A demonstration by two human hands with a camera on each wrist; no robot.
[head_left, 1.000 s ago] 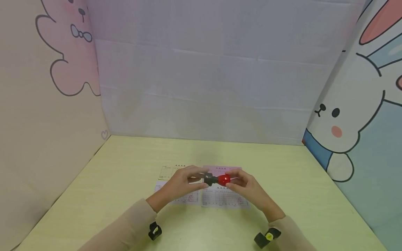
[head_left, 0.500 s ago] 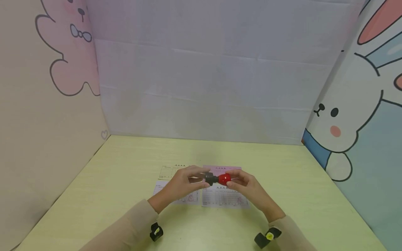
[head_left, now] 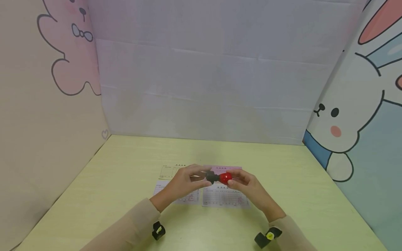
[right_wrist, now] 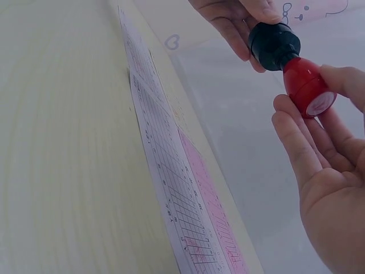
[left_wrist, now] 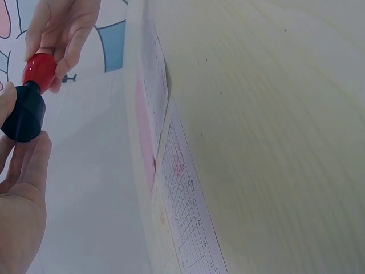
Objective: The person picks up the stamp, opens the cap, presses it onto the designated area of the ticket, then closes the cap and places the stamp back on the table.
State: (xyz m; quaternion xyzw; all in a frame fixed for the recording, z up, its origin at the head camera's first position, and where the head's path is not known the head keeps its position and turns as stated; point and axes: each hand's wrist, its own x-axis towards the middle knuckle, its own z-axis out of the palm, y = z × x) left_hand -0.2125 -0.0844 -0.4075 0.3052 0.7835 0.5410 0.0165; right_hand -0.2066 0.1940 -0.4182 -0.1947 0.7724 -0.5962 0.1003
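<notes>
A stamp with a bulbous red handle and a round black base is held sideways above the table between both hands. My left hand grips the black base between thumb and fingers. The red handle is pinched by the fingers of my right hand. In the right wrist view a pale round label shows on the handle's end. A narrow black neck joins the two parts, seen in the left wrist view beside the black base. The base's flat face is hidden.
Beneath the hands lie printed forms on the pale yellow table: a yellowish form, a pink form, a white form at left and another white form at right, with red marks. Walls enclose the back and sides.
My left hand and the stamp have shifted very slightly to the right, and the black base has turned a little. My right hand stays nearly in place, still on the red handle.
</notes>
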